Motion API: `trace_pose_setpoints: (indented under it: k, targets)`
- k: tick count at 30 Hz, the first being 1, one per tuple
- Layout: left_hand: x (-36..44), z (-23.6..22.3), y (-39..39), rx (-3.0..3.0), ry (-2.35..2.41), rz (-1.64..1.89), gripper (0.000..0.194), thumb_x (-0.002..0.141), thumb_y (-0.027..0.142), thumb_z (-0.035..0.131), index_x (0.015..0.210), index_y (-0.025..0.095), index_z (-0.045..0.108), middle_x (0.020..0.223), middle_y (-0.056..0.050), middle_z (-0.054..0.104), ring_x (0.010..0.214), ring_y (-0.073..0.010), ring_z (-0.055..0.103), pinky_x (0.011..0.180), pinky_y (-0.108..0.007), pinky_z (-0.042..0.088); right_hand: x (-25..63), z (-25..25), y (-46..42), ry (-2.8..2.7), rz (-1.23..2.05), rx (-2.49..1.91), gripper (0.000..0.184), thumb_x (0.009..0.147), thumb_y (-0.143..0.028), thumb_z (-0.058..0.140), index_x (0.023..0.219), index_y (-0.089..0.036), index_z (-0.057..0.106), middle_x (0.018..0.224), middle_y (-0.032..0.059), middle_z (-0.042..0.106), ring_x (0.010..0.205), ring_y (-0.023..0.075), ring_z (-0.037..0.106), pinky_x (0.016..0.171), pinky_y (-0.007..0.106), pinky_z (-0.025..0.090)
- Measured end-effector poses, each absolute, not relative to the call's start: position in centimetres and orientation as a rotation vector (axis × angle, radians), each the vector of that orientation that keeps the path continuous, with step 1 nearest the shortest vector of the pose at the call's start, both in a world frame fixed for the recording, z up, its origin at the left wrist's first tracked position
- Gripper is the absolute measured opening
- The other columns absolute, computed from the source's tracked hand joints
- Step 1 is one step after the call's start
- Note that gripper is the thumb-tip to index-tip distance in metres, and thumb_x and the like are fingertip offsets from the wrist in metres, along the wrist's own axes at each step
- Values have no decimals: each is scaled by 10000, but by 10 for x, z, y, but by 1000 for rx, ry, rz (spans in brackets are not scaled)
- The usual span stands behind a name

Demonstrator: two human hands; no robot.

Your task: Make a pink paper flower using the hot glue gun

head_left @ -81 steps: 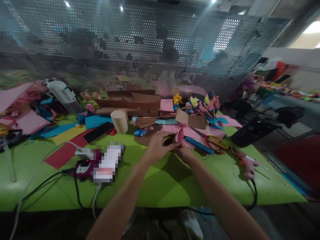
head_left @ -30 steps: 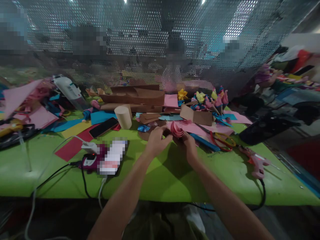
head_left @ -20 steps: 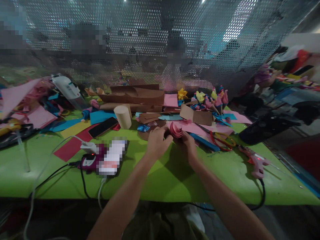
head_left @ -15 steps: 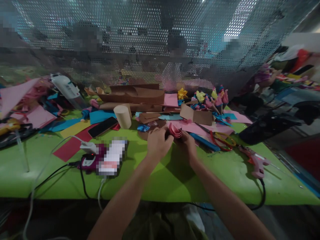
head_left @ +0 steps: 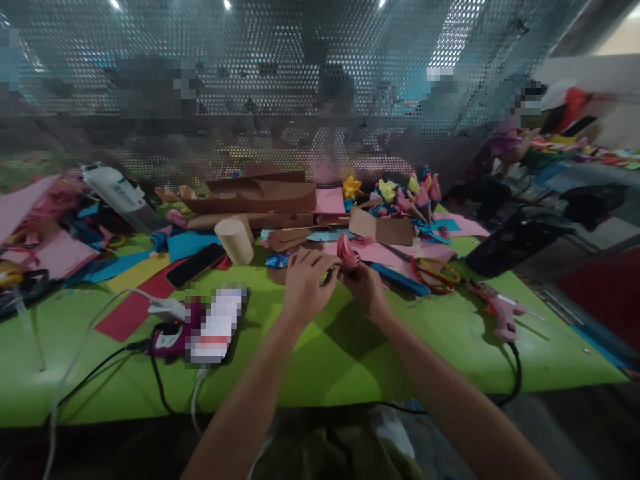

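Forearms [head_left: 450, 393] reach across the green tabletop [head_left: 325, 373], past a pink glue gun [head_left: 503, 315] lying off to the right. Beyond, the right hand [head_left: 369, 288] has its fingers closed about the base of a pink paper flower [head_left: 349, 251], held up with petals pointing upward. The left hand [head_left: 307, 283] is loosely curled beside it, thumb and fingers parted; its fingertips come close to the base, but whether they grip it I cannot tell. Half a second ago the whorl tipped toward the viewer; now it shows side-on, which suggests the flower is being turned and attention has gone to its base. Behind lie folded brown card [head_left: 395, 230], then pink and yellow paper flowers [head_left: 421, 192] before a perforated screen [head_left: 280, 47].
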State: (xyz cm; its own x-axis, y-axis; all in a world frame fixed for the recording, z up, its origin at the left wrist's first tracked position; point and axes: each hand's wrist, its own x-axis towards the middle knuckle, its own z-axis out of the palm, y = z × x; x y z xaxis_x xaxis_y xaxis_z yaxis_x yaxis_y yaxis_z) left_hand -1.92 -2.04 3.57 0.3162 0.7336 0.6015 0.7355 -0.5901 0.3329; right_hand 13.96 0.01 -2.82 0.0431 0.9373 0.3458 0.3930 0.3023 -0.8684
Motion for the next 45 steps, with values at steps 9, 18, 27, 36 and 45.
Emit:
trace_pose_setpoints:
  k: [9,18,27,36,45]
  targets:
    - [-25,32,-16,-2478,-1236,-926,224,895,177,604,1060,293,701,932,-49,679,1013,-238,559,930,-400,359,140,-30,3,-1549,649,-1311,286,743,-448,607,627,-193,553,598,-4,508,597,143,421,529,241,332]
    - [-26,34,-17,-2425,-1186,-875,277,886,112,582,1031,305,717,933,-55,684,996,-234,556,953,-412,361,140,-29,2,-1552,620,-1316,267,758,-421,583,642,-181,574,628,7,553,616,153,463,570,259,346]
    - [-22,33,-18,-2421,-1215,-904,251,881,109,580,962,303,717,940,-54,691,991,-238,556,985,-432,358,139,-31,3,-1551,616,-1307,283,757,-435,621,630,-187,570,620,-3,530,608,144,430,568,251,359]
    - [-22,34,-19,-2378,-1192,-864,192,889,135,581,976,270,686,937,-51,691,979,-239,555,981,-422,351,136,-35,4,-1579,649,-1245,183,771,-362,658,727,-184,667,655,8,619,671,182,532,615,260,416]
    - [-20,35,-22,-2452,-1118,-1018,167,923,221,587,1060,251,679,934,-43,717,981,-220,583,971,-390,346,137,-29,3,-1698,459,-1307,75,776,-153,583,749,-174,650,743,37,667,700,176,553,648,257,396]
